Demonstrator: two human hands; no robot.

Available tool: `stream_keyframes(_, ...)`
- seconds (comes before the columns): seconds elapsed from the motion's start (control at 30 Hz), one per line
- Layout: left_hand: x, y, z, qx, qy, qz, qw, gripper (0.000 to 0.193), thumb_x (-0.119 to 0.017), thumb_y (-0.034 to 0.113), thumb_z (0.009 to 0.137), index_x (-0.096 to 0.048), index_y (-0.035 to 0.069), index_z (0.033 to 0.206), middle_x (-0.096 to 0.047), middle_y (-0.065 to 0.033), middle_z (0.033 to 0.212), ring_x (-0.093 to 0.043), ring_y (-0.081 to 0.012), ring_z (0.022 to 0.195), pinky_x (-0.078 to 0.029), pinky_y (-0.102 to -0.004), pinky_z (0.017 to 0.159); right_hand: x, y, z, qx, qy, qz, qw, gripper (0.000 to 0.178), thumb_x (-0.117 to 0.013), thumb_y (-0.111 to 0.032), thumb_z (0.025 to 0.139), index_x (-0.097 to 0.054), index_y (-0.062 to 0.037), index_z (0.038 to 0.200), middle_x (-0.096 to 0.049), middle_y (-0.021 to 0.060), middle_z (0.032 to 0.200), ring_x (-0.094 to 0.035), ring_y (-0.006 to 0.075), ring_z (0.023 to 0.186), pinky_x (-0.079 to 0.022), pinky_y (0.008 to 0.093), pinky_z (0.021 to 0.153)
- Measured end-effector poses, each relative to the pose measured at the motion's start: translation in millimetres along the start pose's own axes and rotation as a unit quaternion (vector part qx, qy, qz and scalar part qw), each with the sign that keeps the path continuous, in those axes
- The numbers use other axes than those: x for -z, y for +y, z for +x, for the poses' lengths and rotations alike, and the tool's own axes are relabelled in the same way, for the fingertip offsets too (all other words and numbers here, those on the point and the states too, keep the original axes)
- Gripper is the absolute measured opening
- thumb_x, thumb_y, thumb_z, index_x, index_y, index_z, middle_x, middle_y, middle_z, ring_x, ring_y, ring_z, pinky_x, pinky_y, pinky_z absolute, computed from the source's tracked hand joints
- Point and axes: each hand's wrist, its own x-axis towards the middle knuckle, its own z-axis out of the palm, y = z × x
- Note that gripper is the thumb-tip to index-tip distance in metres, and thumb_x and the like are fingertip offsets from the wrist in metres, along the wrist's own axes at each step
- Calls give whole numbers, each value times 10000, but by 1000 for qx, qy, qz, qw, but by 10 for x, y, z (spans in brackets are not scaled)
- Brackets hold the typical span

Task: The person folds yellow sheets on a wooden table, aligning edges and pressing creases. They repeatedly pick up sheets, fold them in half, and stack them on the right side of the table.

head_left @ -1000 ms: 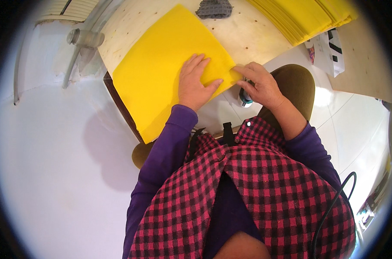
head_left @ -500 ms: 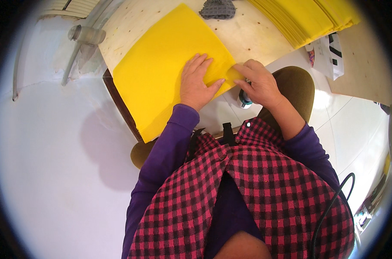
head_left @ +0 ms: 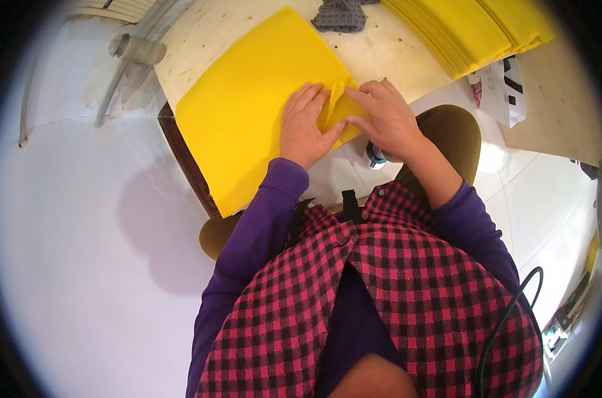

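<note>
A yellow sheet [head_left: 241, 113] lies on the near left part of the desk [head_left: 188, 63], along the left edge, and one of its corners reaches the near edge, close to the person's body. The left hand [head_left: 305, 129] rests on it with palm down, the fingers nearly together and the thumb spread toward the right. The right hand [head_left: 392, 123] is at this near corner; its forefinger and thumb stand apart beside a small raised flap [head_left: 335, 98], and I cannot tell whether this grip pinches a layer. The sheet seems to be light and soft, since it bends easily into a fold; probably it is not fragile, but it can wrinkle or slide if nothing presses on it. The good place to take hold is the raised flap near the corner, between thumb and forefinger, while a flat palm steadies the rest. Toward the far edge lies a grey cloth [head_left: 339, 16], and at the right end a yellow stack [head_left: 447, 33].
</note>
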Motion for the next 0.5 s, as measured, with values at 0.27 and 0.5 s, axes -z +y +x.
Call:
stream_keyframes(0.27, -49, -74, -25, -1, 21, -28, 999, 327, -535, 169, 889, -598, -24, 1145, -557, -160, 1277, -456, -350, 1257, -310, -461, 1083, -35, 209, 36, -3, 76, 81, 994, 248, -662, -136, 811, -657, -36, 1038, -637, 134, 998, -586, 307, 939, -477, 378, 839)
stream_keyframes(0.5, -31, -69, -30, 1, 30, -48, 998, 301, -513, 159, 901, -603, -24, 1122, -566, -159, 1260, -464, -354, 1243, -318, -466, 1074, 166, 398, -76, -162, 29, 172, 971, 163, -647, -151, 858, -627, 6, 821, -597, 154, 724, -571, 271, 652, -468, 346, 623)
